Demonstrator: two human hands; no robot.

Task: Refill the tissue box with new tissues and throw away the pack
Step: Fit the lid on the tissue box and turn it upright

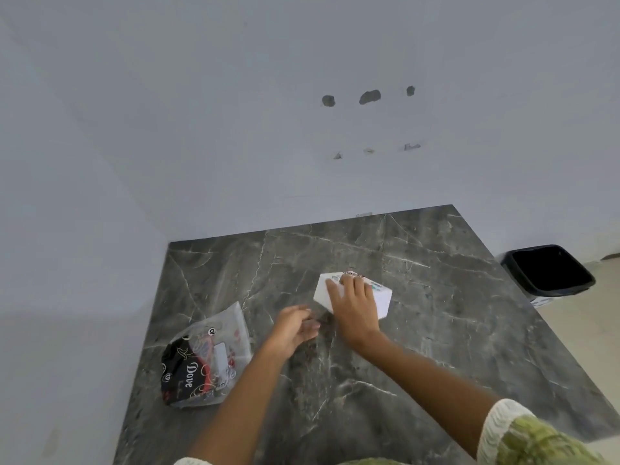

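Right hand [352,305] spread flat on tissue box [380,293]
Left hand [295,327] loosely curled, empty, beside it; pack [208,357] left on table [436,347]

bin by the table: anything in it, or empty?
Cannot tell for sure. The bin stands open, no lid, black liner; its visible interior is uniformly dark and shows no item. The bottom is not readable.
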